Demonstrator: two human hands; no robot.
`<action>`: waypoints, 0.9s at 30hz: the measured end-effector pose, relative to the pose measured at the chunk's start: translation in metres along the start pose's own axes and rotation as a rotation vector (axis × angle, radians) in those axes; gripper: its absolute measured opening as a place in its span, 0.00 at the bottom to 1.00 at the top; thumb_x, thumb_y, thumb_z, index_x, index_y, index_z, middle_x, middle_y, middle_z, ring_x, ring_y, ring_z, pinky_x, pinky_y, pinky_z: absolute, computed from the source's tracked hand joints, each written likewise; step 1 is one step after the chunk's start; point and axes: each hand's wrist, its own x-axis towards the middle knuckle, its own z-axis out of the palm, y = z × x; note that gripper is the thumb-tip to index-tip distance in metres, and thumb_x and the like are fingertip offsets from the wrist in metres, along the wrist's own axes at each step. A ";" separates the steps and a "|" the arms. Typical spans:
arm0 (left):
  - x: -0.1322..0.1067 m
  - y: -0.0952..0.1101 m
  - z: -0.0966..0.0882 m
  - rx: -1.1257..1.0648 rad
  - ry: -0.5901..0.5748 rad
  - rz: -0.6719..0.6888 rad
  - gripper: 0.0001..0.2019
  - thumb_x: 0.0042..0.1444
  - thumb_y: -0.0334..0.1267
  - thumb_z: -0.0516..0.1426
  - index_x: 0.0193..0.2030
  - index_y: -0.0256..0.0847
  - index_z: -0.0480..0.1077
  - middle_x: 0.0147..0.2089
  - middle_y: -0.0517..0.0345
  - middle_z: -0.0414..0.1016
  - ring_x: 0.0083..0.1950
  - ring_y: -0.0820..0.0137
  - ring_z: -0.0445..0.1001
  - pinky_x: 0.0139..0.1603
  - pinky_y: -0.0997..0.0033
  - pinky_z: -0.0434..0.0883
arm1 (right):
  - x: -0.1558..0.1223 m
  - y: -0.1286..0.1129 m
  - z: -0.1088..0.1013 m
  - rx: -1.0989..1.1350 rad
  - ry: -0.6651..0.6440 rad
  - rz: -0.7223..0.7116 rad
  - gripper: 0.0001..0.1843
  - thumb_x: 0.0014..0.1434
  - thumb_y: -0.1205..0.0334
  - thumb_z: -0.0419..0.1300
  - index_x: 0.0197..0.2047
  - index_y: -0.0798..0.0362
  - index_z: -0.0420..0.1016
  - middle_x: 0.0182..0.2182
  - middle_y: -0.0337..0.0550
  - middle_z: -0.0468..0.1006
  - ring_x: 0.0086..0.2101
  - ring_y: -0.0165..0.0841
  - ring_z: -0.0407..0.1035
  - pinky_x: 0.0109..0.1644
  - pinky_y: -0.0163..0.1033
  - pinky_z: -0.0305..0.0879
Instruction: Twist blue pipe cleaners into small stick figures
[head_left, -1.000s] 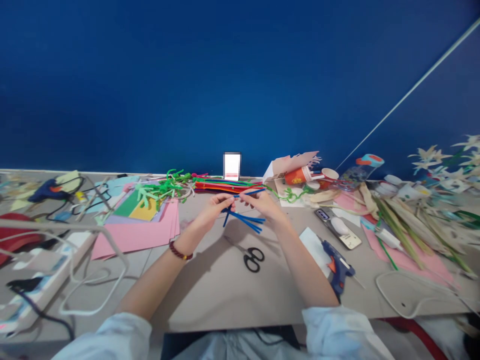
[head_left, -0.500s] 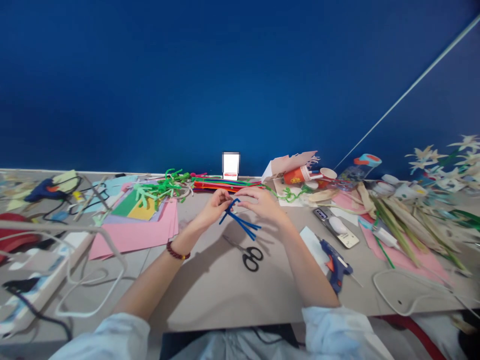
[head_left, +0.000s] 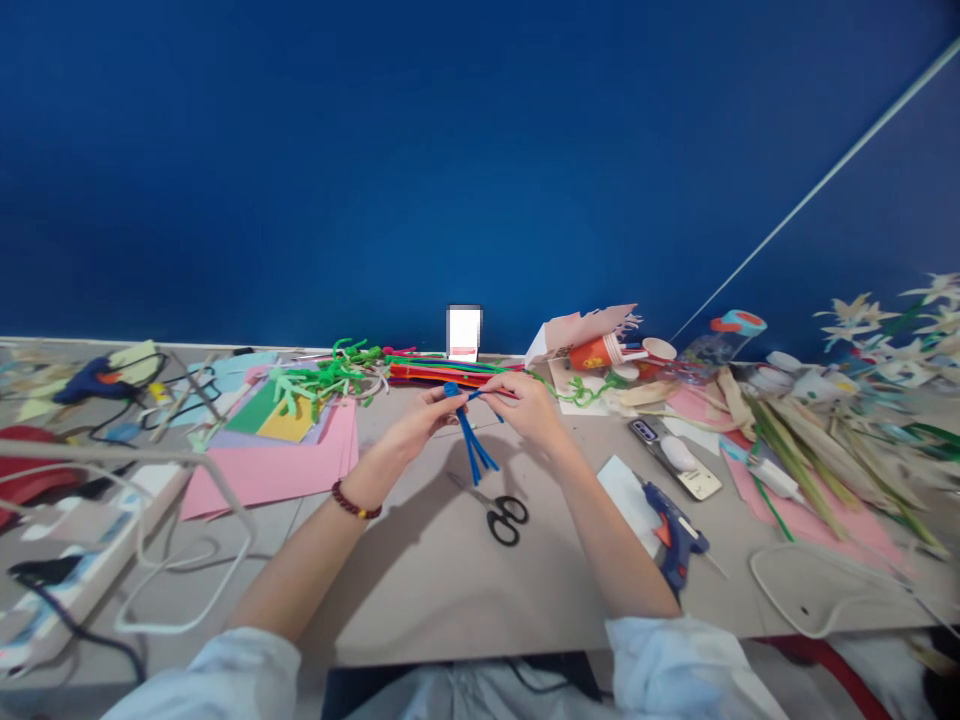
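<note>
Above the grey table (head_left: 420, 580), both of my hands pinch a small bundle of blue pipe cleaners (head_left: 471, 448). My left hand (head_left: 417, 424) grips the top of the bundle, where the stems are wound into a small knot, with its fingers closed. My right hand (head_left: 522, 404) pinches the same knot from the right. The loose ends hang down and toward me. Black-handled scissors (head_left: 501, 514) lie on the table just below the bundle. A dark bead bracelet (head_left: 352, 502) is on my left wrist.
A stack of coloured paper (head_left: 277, 452) and green pipe cleaners (head_left: 330, 376) lie to the left. A blue glue gun (head_left: 673, 532), a phone (head_left: 675, 456) and paper cups (head_left: 600, 352) lie to the right. White cables (head_left: 150, 560) and a power strip sit at far left. Dried leaves (head_left: 817, 450) are at right.
The blue stems, earlier fanned out to the right, have swung down into a tighter bundle. Both hands have drawn together at its top, where a wound knot now shows.
</note>
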 end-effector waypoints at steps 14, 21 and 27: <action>-0.002 0.003 -0.004 0.322 0.057 0.193 0.12 0.41 0.43 0.65 0.28 0.38 0.73 0.29 0.58 0.75 0.33 0.70 0.71 0.39 0.69 0.66 | 0.000 0.004 0.003 -0.012 -0.101 -0.175 0.06 0.56 0.67 0.60 0.30 0.51 0.78 0.28 0.43 0.79 0.33 0.32 0.71 0.40 0.37 0.68; -0.002 0.004 -0.002 0.141 0.013 0.170 0.12 0.44 0.44 0.64 0.30 0.37 0.74 0.30 0.54 0.76 0.34 0.69 0.73 0.41 0.67 0.68 | 0.001 -0.004 0.001 0.011 0.027 -0.105 0.04 0.56 0.64 0.61 0.32 0.51 0.78 0.31 0.43 0.79 0.34 0.33 0.72 0.41 0.39 0.68; 0.001 0.001 -0.007 0.115 -0.026 0.124 0.11 0.44 0.42 0.64 0.32 0.38 0.75 0.33 0.53 0.77 0.36 0.68 0.74 0.40 0.69 0.67 | 0.002 -0.004 -0.001 0.060 0.019 -0.039 0.07 0.54 0.61 0.63 0.37 0.50 0.78 0.34 0.44 0.78 0.38 0.34 0.72 0.44 0.40 0.69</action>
